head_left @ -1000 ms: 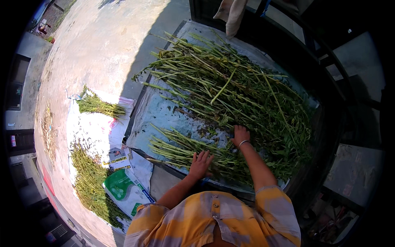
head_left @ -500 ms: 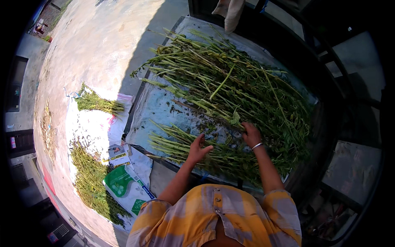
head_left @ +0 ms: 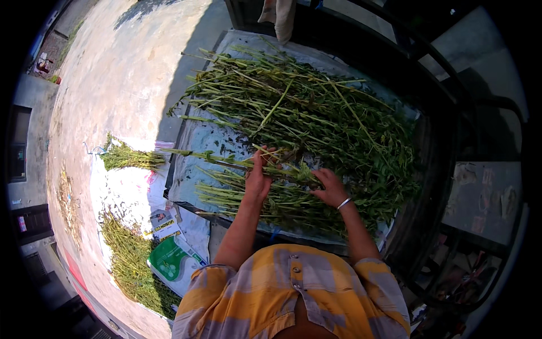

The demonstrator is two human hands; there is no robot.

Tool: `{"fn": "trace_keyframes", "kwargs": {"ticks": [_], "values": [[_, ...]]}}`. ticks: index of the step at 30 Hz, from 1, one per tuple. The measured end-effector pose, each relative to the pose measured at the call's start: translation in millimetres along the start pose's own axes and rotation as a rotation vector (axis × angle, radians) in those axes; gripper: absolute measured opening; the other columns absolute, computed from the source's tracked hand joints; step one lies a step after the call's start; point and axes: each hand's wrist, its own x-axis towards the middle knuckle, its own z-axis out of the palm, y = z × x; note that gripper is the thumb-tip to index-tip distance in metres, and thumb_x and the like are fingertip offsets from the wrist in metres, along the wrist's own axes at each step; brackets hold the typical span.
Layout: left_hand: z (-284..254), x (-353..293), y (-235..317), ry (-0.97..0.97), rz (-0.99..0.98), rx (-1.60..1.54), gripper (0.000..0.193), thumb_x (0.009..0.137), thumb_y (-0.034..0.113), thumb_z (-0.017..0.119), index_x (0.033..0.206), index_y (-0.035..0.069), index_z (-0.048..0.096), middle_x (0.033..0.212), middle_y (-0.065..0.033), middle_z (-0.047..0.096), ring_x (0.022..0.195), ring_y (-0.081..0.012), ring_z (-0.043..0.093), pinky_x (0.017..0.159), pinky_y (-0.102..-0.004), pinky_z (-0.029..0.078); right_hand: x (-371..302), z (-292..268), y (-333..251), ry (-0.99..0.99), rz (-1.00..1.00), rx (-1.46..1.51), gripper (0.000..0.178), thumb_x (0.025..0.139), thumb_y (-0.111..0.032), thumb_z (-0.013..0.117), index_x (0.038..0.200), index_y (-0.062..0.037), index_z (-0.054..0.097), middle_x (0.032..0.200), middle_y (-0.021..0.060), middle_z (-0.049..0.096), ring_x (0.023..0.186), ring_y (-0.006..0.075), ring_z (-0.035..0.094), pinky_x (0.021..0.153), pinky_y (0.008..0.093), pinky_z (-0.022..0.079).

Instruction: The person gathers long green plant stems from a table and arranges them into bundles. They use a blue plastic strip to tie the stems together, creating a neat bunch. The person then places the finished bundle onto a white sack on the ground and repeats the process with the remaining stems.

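A few leafy green stalks lie across the gap between two heaps. My left hand is closed round them near their middle, its fingers up over the stems. Farther right, my right hand closes on their leafier part, its fingertips partly lost among the leaves. Beyond both hands spreads a large heap of cut leafy stalks, bare stems to the left and leaves to the right. A smaller heap of stalks lies nearer me, partly under my forearms. Both heaps rest on a pale sheet.
Dark metal framing bounds the sheet at the back and right, with a cloth hanging from it. On the left, plant bundles and another plant pile lie on white sacks in sunlight. A green-and-white sack sits nearby.
My left hand has moved from open above the near heap up to the stalks and closed on them. My right hand has drawn some stalks off the large heap, toward me. The view has shifted slightly.
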Motion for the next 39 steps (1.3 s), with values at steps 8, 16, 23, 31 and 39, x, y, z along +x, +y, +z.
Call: {"fn": "trace_keyframes", "kwargs": {"ticks": [8, 16, 23, 31, 39], "values": [[-6, 2, -1, -0.074, 0.007, -0.097, 0.053, 0.095, 0.035, 0.040, 0.139, 0.011, 0.021, 0.135, -0.0117, 0.037, 0.113, -0.0225, 0.045, 0.088, -0.0428, 0.043, -3, -19, 39, 0.093, 0.108, 0.288, 0.018, 0.082, -0.004, 0.060, 0.099, -0.0039, 0.064, 0.110, 0.0126, 0.059, 0.100, 0.0253, 0.058, 0.082, 0.0341, 0.047], [-7, -5, 1, 0.000, 0.067, -0.133, 0.056, 0.096, 0.026, 0.039, 0.142, 0.019, 0.007, 0.139, -0.0067, 0.033, 0.123, -0.0230, 0.038, 0.086, -0.0426, 0.042, 40, -64, -46, 0.412, -0.128, 0.494, 0.019, 0.087, -0.002, 0.052, 0.104, -0.0046, 0.060, 0.104, 0.0105, 0.061, 0.092, 0.0216, 0.061, 0.077, 0.0351, 0.052], [10, -25, 16, -0.025, 0.234, 0.189, 0.061, 0.095, 0.043, 0.030, 0.142, 0.015, 0.004, 0.141, -0.0080, 0.027, 0.129, -0.0229, 0.030, 0.098, -0.0430, 0.031, 76, 11, -76, 0.115, -0.255, -0.064, 0.032, 0.081, -0.006, 0.055, 0.112, -0.0132, 0.056, 0.108, 0.0065, 0.058, 0.096, 0.0310, 0.052, 0.076, 0.0434, 0.044], [-59, -5, -14, 0.363, 0.137, -0.268, 0.020, 0.091, 0.028, 0.053, 0.089, 0.009, 0.047, 0.071, -0.0030, 0.044, 0.065, -0.0149, 0.044, 0.067, -0.0345, 0.044, 66, 48, -62, -0.356, -0.152, 0.080, 0.034, 0.080, -0.024, 0.062, 0.110, -0.0114, 0.058, 0.102, 0.0090, 0.056, 0.090, 0.0276, 0.053, 0.076, 0.0418, 0.043], [-77, 4, -16, 0.455, 0.052, -0.302, 0.032, 0.094, 0.036, 0.043, 0.095, 0.005, 0.049, 0.077, -0.0045, 0.045, 0.062, -0.0154, 0.040, 0.070, -0.0397, 0.044, 155, 74, 40, -0.239, 0.217, -0.277, 0.042, 0.078, -0.025, 0.068, 0.114, -0.0097, 0.052, 0.113, 0.0113, 0.054, 0.105, 0.0289, 0.052, 0.083, 0.0445, 0.047]]}}
